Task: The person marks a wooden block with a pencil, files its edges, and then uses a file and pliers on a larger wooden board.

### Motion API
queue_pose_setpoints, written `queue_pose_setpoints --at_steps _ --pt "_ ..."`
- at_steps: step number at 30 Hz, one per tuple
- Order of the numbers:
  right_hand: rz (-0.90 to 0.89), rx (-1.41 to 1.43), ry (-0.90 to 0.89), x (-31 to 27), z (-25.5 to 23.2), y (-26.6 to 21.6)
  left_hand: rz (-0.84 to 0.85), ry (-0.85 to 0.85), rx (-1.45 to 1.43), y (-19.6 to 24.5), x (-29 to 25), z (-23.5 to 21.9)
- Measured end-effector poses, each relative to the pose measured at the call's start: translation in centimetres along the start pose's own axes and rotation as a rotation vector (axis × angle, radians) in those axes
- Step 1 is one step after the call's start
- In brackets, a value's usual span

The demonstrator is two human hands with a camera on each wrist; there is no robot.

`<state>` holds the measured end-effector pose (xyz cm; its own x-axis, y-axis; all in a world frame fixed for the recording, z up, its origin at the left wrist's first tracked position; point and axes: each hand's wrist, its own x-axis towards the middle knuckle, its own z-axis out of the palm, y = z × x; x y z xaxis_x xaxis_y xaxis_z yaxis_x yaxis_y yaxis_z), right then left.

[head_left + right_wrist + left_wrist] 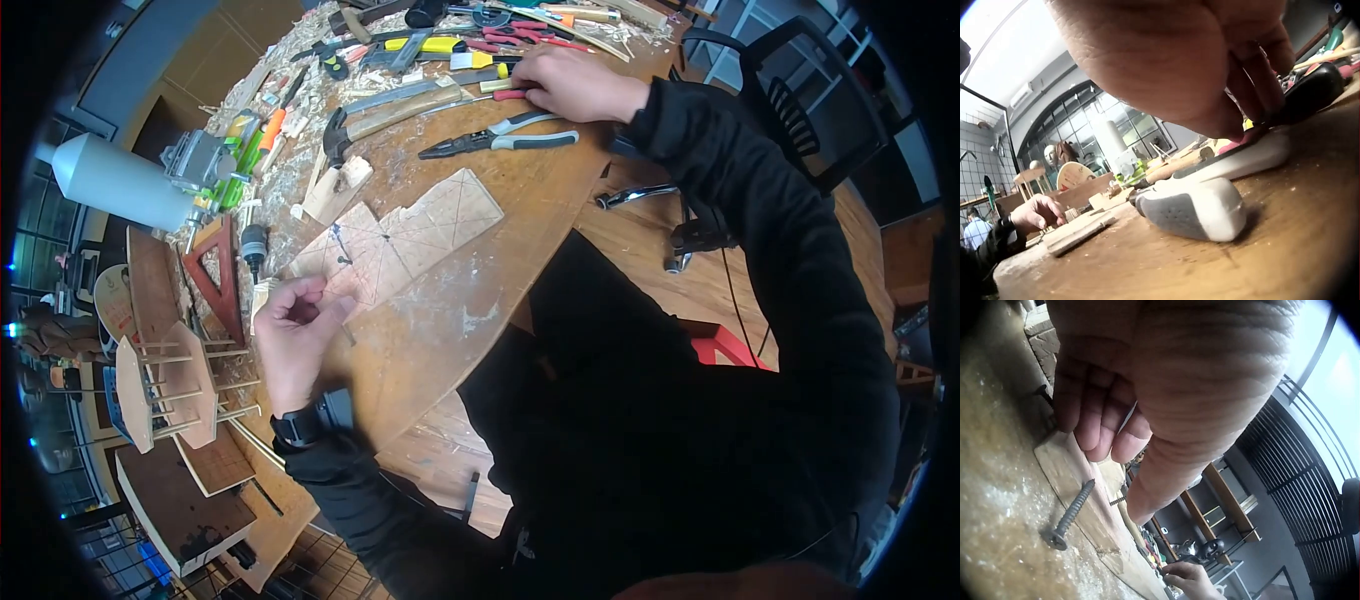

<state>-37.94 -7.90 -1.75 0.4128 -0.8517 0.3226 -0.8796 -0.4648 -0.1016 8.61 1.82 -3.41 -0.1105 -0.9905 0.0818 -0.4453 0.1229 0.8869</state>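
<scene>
In the head view my left hand (pixel 300 335) is over the left end of a pencil-marked board (pixel 430 235), thumb apart from loosely bent fingers. A screw (pixel 1072 515) lies on the table beside the board (pixel 1079 469) in the left wrist view; another screw (pixel 1117 501) shows by the thumb, whether touched I cannot tell. At the far table edge, my right hand (pixel 575 85) reaches down over a red handle (pixel 510 94). The right wrist view shows its bent fingers at a black handle (pixel 1313 90); their grip is hidden. Pliers (pixel 500 140) lie nearer, jaws pointing left.
A hammer (pixel 390 115), chisels and other tools lie among shavings at the back. To the left are a red triangle (pixel 222 285), a drill bit holder (pixel 254 245) and a wooden rack (pixel 190 390). A black chair (pixel 800 100) stands right of the table.
</scene>
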Motion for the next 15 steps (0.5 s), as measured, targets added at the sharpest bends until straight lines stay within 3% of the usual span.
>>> queue_pose_setpoints --at_steps 5,7,9,13,14,15 --pt "0.03 -0.074 -0.218 2.1 0.0 -0.9 0.006 -0.006 0.037 0.5 -0.1 0.1" --pt "-0.083 -0.052 -0.128 2.0 -0.3 -0.9 0.012 -0.011 0.026 0.5 -0.1 0.0" --pt "-0.016 -0.064 -0.172 1.5 -1.6 -1.2 0.032 -0.023 0.0 0.4 -0.1 0.1" --pt "0.087 0.027 -0.076 -1.2 -4.0 -3.3 0.015 -0.027 0.001 1.1 -0.3 0.2" --pt "0.015 0.057 0.03 -2.3 -3.7 -3.5 0.005 -0.063 -0.001 1.4 -0.4 0.3" --pt "0.015 0.057 0.028 -3.3 -3.9 -4.8 -0.006 -0.101 -0.002 1.8 -0.5 0.4"
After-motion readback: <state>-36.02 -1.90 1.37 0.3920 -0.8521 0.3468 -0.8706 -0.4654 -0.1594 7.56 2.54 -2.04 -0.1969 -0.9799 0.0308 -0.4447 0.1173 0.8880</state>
